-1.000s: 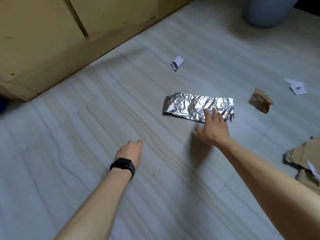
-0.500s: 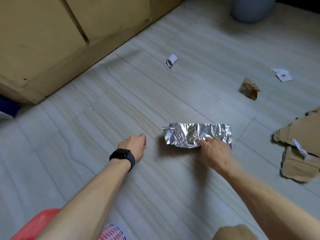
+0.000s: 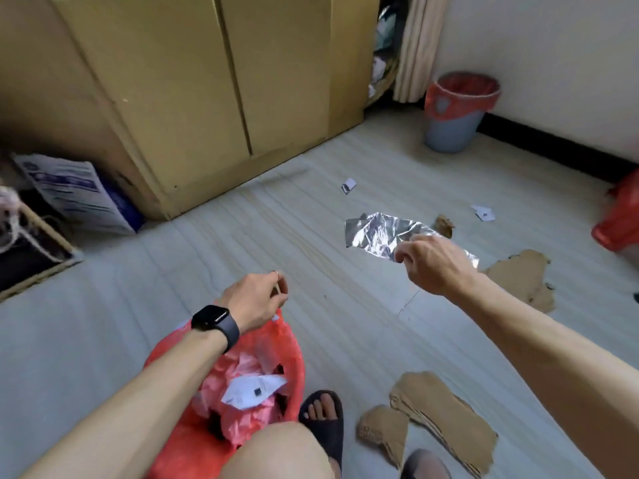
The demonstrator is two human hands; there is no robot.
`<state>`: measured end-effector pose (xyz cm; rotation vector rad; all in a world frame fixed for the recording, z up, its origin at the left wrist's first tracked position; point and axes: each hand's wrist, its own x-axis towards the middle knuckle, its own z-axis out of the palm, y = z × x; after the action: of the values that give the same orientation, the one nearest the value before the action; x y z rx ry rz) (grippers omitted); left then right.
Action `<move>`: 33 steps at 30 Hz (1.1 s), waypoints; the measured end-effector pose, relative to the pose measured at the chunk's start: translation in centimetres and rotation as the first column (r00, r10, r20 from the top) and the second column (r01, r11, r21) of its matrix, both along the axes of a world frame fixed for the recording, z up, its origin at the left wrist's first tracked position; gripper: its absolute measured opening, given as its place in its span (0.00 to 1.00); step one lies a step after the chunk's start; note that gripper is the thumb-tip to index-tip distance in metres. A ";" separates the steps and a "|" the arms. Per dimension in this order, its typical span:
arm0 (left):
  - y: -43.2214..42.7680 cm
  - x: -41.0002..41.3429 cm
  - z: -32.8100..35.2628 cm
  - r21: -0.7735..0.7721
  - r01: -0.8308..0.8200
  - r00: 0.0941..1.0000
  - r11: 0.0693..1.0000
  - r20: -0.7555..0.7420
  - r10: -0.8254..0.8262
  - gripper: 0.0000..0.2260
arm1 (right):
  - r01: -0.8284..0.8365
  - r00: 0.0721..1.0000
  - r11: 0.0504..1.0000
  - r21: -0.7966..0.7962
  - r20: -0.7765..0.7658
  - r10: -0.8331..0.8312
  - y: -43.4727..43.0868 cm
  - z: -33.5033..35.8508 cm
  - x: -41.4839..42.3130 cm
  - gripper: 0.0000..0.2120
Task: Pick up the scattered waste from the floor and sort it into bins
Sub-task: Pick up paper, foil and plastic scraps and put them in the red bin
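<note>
Right hand (image 3: 432,264) grip clamped on foil sheet (image 3: 373,233), lifted. Left hand (image 3: 254,299) apparently pinches red bag (image 3: 285,340), which holds paper. Cardboard (image 3: 435,406) and paper scraps (image 3: 348,185) lie unsorted on floor (image 3: 242,236).

foil (image 3: 373,233) right end: behind right hand (image 3: 435,264) | far red bag (image 3: 619,219): cut by edge

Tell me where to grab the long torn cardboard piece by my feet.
I'd take the long cardboard piece at its far rounded end, from the bare floor beyond: it lies flat, so slip under that edge and pinch.
</note>
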<state>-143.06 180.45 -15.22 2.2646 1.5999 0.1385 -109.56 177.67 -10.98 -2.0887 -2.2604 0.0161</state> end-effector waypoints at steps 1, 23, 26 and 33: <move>-1.6 -1.1 0.2 0.024 0.013 1.000 1.000 0.007 -0.014 0.04 | -0.029 1.000 0.998 0.051 0.003 0.029 -0.8 1.3 -1.1 0.12; -11.4 -16.5 0.8 -0.013 -0.289 0.953 0.957 0.090 0.289 0.21 | -0.878 0.474 0.471 0.085 0.283 0.834 -9.4 -6.8 -26.1 0.16; -12.6 -15.8 -1.2 -0.047 -0.168 0.986 0.985 -0.016 0.167 0.23 | -0.867 0.498 0.479 0.136 0.234 0.835 -8.6 -8.1 -25.2 0.15; -13.1 -13.3 -5.9 0.035 0.117 0.950 0.993 -0.295 -0.102 0.33 | -0.591 0.804 0.790 0.161 0.039 0.594 -7.7 -7.8 -21.4 0.14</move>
<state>-156.39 167.39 -21.08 2.5016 1.6188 -0.1963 -130.95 169.93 -18.83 -1.2163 -2.6970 -0.1223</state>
